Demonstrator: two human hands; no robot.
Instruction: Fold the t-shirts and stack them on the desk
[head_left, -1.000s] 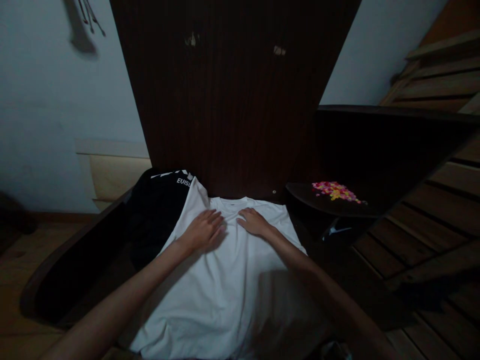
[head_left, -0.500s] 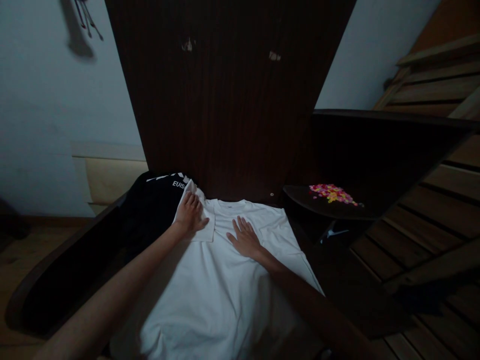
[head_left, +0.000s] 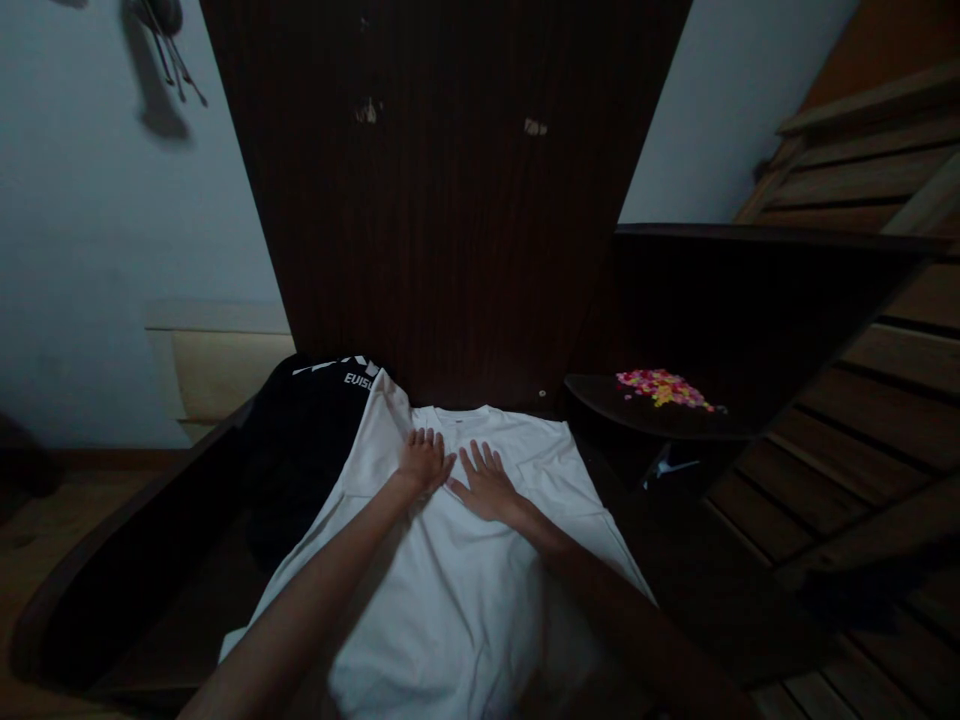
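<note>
On the black garment (head_left: 311, 430) at the left we are seeing white capital letters (head_left: 358, 381), which we are reading as "EUIS" or "EVIS"; the white shirt (head_left: 517, 450) is covering the end of the word. Above it, bigger white shapes (head_left: 330, 366) are running along the top of the garment, but we are failing to make out any letters in them. Inside the shirt's neckline a dark mark (head_left: 459, 421) is showing, too small for us to read.
</note>
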